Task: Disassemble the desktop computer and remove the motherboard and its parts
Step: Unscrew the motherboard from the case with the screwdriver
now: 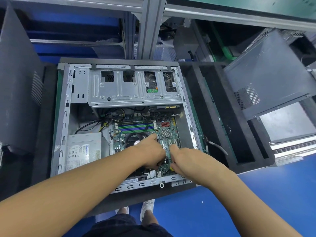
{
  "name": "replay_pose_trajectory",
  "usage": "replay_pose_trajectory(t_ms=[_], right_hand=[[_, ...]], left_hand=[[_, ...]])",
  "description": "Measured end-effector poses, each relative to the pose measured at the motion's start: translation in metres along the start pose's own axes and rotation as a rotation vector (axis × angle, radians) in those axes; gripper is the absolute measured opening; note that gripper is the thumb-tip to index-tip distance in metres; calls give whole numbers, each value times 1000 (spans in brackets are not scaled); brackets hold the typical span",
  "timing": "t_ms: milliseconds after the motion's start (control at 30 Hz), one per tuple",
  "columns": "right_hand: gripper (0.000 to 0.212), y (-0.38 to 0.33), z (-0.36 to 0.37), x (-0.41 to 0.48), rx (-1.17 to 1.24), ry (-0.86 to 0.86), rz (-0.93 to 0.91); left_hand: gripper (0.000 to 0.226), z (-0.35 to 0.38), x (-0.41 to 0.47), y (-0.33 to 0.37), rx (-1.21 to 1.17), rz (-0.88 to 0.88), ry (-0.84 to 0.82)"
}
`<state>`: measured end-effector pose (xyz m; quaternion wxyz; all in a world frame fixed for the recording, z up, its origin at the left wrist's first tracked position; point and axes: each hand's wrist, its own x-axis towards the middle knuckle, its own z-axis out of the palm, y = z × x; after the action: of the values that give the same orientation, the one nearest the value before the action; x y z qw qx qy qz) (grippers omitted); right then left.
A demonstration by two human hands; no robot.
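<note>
- Two-handed reach onto motherboard [172, 130], lower centre; left hand [150, 151] curled, grip cannot be told.
- Right hand [185, 159] grips yellow-handled tool [172, 168], nearer board's lower edge.

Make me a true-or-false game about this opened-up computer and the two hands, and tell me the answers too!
1. The left hand and the right hand both reach into the computer case. True.
2. The motherboard has been lifted out of the case. False: it sits inside the case, under the hands.
3. The power supply is to the left of the motherboard. True.
4. A side cover closes the case. False: the case is open on top, so its insides show.
5. The right hand grips a yellow thing. True.
</note>
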<state>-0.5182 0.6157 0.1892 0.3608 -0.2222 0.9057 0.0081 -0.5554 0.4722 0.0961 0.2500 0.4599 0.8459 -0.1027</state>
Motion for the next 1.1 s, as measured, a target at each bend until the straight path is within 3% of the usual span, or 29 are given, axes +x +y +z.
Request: replay_pose_trajectory(t_ms=[200, 267, 400, 567, 733, 800, 933, 1100], right_hand=[[26, -7, 0, -6, -21, -6, -38], [29, -9, 0, -6, -51, -3, -38], [31, -10, -2, -2, -65, 0, -36], [28, -11, 1, -12, -67, 19, -41], [33, -18, -2, -18, 12, 76, 95], [40, -19, -5, -21, -72, 118, 160], [47, -19, -8, -18, -289, 124, 169], [50, -18, -6, -5, -295, 117, 149]], left_hand=[[15, 1, 1, 1, -37, 4, 23], [10, 1, 0, -2, -173, 10, 77], [21, -4, -4, -5, -464, 62, 115], [12, -5, 2, 6, -760, 72, 45], [31, -4, 3, 4, -735, 100, 126], [30, -6, 3, 5, -700, 127, 130], [18, -8, 5, 4, -666, 175, 126], [30, -5, 7, 3, -641, 148, 109]])
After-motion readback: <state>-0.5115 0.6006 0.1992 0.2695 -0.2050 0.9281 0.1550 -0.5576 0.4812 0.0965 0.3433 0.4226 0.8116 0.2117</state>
